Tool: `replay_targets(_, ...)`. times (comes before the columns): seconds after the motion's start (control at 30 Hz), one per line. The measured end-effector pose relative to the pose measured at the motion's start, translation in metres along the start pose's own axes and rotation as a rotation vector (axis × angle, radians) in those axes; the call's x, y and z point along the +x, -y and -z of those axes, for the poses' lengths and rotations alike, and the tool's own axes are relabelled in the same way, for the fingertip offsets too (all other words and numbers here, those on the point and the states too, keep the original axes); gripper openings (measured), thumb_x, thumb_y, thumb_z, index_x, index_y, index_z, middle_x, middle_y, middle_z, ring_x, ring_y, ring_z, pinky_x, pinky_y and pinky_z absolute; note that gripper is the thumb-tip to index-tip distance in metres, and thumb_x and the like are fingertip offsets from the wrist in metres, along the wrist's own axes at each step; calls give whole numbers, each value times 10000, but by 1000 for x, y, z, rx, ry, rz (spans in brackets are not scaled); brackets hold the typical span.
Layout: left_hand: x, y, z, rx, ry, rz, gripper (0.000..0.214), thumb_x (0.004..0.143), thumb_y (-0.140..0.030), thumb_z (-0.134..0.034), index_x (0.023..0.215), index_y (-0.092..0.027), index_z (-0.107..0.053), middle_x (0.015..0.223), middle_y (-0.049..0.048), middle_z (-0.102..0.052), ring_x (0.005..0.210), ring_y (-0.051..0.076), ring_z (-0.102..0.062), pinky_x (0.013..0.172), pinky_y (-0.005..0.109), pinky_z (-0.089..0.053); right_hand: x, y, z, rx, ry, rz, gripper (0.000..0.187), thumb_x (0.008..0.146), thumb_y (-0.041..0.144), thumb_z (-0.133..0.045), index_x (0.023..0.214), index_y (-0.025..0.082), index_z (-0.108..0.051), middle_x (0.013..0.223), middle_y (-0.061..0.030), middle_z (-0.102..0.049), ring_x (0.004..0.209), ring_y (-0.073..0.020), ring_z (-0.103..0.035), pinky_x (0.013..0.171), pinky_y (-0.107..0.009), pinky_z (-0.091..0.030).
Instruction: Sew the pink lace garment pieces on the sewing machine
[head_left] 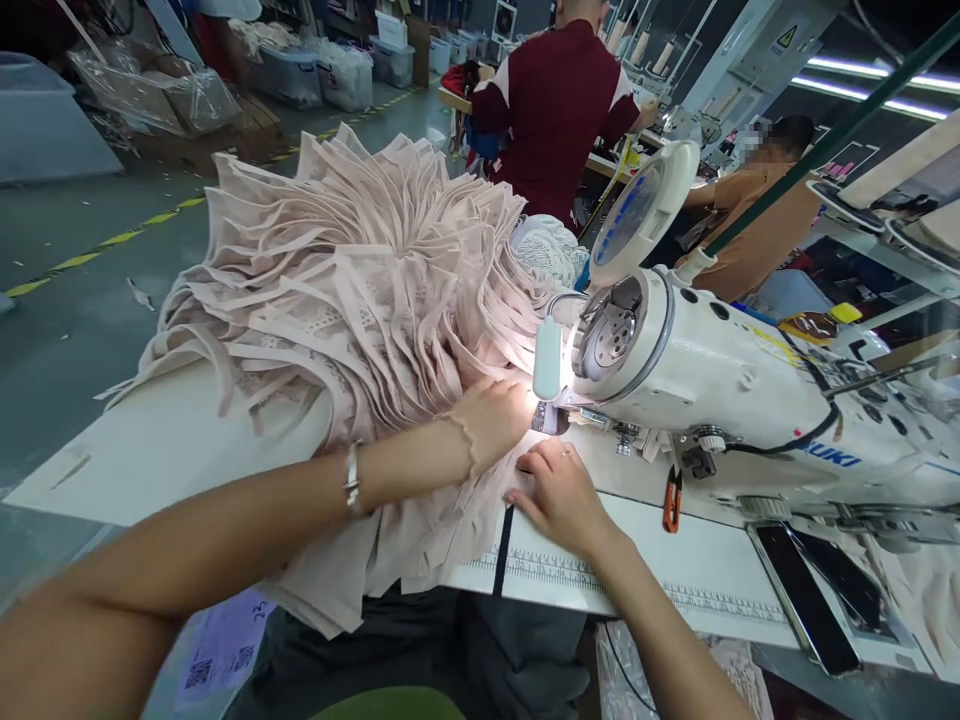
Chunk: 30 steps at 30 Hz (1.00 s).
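My left hand (pixel 496 422) reaches across a large heap of pale pink fabric pieces (pixel 360 290), with its fingers closed on pink fabric beside the needle area of a white sewing machine (pixel 690 350). Lamp glare and the machine head partly hide those fingertips. Just nearer to me, my right hand (pixel 566 495) lies low on the table at the fabric's edge, its thumb apart from the fingers. A small lit lamp (pixel 547 358) hangs above my left fingertips. The needle itself is hidden.
Orange-handled thread snips (pixel 672 500) lie beneath the machine arm. A phone (pixel 802 595) rests at the table's right, past a printed ruler strip (pixel 675 592). White elastic cord (pixel 551 250) sits behind the heap. One person in maroon (pixel 555 110) works ahead, another in orange (pixel 765 220) to the right.
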<state>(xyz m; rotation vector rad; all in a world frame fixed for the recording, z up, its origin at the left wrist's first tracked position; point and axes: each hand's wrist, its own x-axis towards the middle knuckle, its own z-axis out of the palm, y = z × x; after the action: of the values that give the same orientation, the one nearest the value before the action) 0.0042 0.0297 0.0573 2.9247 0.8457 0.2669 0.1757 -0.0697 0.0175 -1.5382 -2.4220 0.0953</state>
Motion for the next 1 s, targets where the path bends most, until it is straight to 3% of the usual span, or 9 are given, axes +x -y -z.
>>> replay_targets(0.13, -53, -12, 22, 36, 244, -15, 302, 824, -392, -786, 872, -104, -707, 1024, 127, -676, 1028, 288, -588, 867, 363, -452, 0, 7, 2, 37, -27, -112, 169, 969, 222, -512, 802, 214, -534, 835, -35, -589, 837, -204, -497, 760, -319, -412)
replay_targets(0.3, -87, -4, 38, -377, 537, -358, 277, 938, -329, -664, 701, -189, -695, 670, -5, -672, 598, 133, -560, 559, 248, -368, 1, 5, 0, -56, -85, -178, 182, 957, 161, -471, 793, 222, -520, 813, -32, -568, 809, -203, -485, 736, -314, -397)
replay_targets(0.37, -88, 1, 36, -466, 569, -386, 235, 945, -301, -653, 734, -210, -702, 598, -27, -643, 529, 126, -530, 488, 245, -308, 2, 10, 0, -70, -86, -177, 119, 954, 196, -492, 846, 219, -538, 840, -35, -581, 825, -203, -504, 748, -318, -403)
replay_targets(0.53, -75, 3, 20, -346, 359, -212, 147, 916, -139, -630, 775, -174, -651, 808, 12, -674, 724, 150, -614, 605, 232, -409, 2, 24, -2, 16, -55, -222, 155, 927, 289, -531, 788, 235, -489, 845, -42, -597, 848, -216, -542, 744, -333, -429)
replay_targets(0.67, -63, 0, 4, -108, 32, -204, 176, 884, -33, -551, 1004, -136, -629, 1108, 99, -660, 1039, 219, -610, 875, 319, -471, 0, 21, -3, 518, -158, -507, 169, 931, 330, -442, 782, 256, -408, 741, -7, -610, 708, -185, -595, 655, -310, -473)
replay_targets(0.73, -57, 1, -6, -15, -69, -254, 331, 919, -36, -490, 1226, -126, -575, 1295, 130, -612, 1218, 239, -553, 1011, 373, -418, -1, 17, -1, 830, -57, -645, 199, 932, 436, -439, 839, 268, -385, 625, 43, -590, 536, -174, -576, 549, -300, -475)
replay_targets(0.8, -51, 2, -15, 66, -70, -307, 425, 939, -60, -480, 1353, -150, -517, 1370, 131, -582, 1231, 249, -558, 1014, 392, -407, -2, 8, 1, 959, 67, -712, 236, 927, 500, -435, 902, 268, -398, 566, 63, -587, 418, -176, -531, 475, -307, -463)
replay_targets(0.87, -46, 2, -21, 151, -22, -280, 445, 943, -78, -496, 1377, -175, -523, 1306, 143, -619, 1085, 252, -630, 893, 382, -448, -4, -8, 6, 752, 28, -741, 234, 930, 478, -440, 943, 247, -472, 607, 15, -637, 441, -196, -554, 503, -344, -484)
replay_targets(1.0, -39, 2, -23, 246, 17, -125, 418, 931, -26, -463, 1317, -125, -589, 975, 133, -675, 825, 238, -636, 715, 353, -428, -15, -50, 19, -122, -248, -698, 259, 928, 264, -427, 990, 139, -647, 899, -193, -707, 867, -337, -646, 804, -499, -494)
